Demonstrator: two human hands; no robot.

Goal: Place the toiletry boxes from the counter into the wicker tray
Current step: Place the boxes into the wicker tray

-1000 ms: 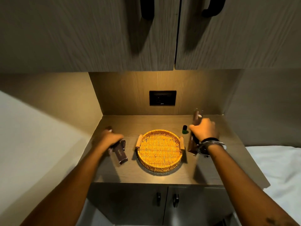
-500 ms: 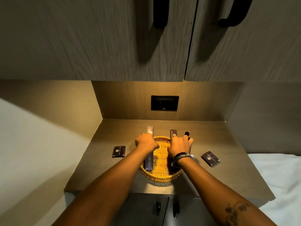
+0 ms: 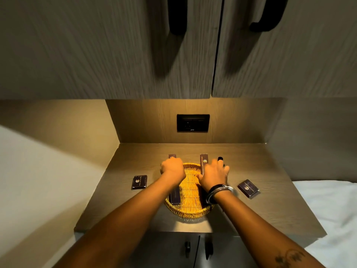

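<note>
A round wicker tray [image 3: 190,210] sits mid-counter. My left hand [image 3: 172,169] is closed around a long dark box [image 3: 175,196] that lies along the tray's left side, its far end poking out beyond my fist. My right hand [image 3: 214,176] rests over the tray's right side on a second long dark box [image 3: 204,163], fingers spread loosely around it. One small flat dark box [image 3: 139,182] lies on the counter left of the tray, and another small dark box [image 3: 248,188] lies to the right.
A small dark bottle [image 3: 220,159] stands behind my right hand. Upper cabinet doors with black handles [image 3: 177,16] hang close overhead. A black wall socket [image 3: 193,123] is on the back panel. White bedding [image 3: 332,219] borders the counter [image 3: 270,209] on the right.
A second ago my hands were out at the tray's sides picking up the long boxes. Both then came in over the tray with them; over the last half second they barely moved.
</note>
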